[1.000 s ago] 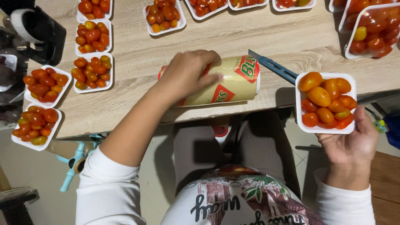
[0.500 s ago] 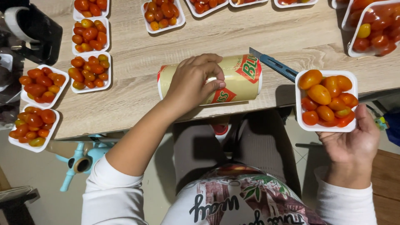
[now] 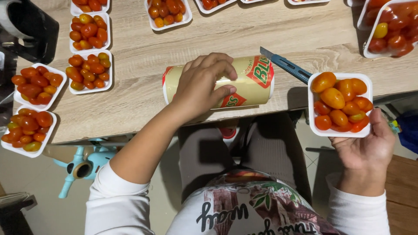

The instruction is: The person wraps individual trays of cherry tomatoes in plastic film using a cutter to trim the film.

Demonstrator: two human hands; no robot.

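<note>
- Nearest us, our right hand [image 3: 363, 150] hangs just off the bench's near edge, palm up, fingers spread flat under a white tray of cherry tomatoes [image 3: 340, 104]. The grip is open and cupping, bearing the tray from below, not pinching it.
- We judge the tray light and thin, likely to flex, and its rounded red and orange tomatoes free to roll; a broad, level hold beneath suits it.
- Our left hand [image 3: 202, 87] reaches over the near edge of the bench [image 3: 226, 35] and lies on a pale yellow roll with a red and green label [image 3: 244, 85]. The fingers curl halfway around its top, thumb on the near side: a loose clasp holding it steady.
- The roll lies on its side at the near edge, near the middle. Its long axis runs left to right, parallel to that edge, its ends facing left and right.
- We judge it stiff, smooth and prone to rolling toward us; holding around its middle seems safest.
- Just beyond the roll's right end lies a blue utility knife [image 3: 287, 65], slanted, its tip toward the far left.
- Toward the left edge sit four filled tomato trays [image 3: 89, 65]; two overhang the near left corner.
- More filled trays line the far edge and the far right corner [image 3: 389, 28].
</note>
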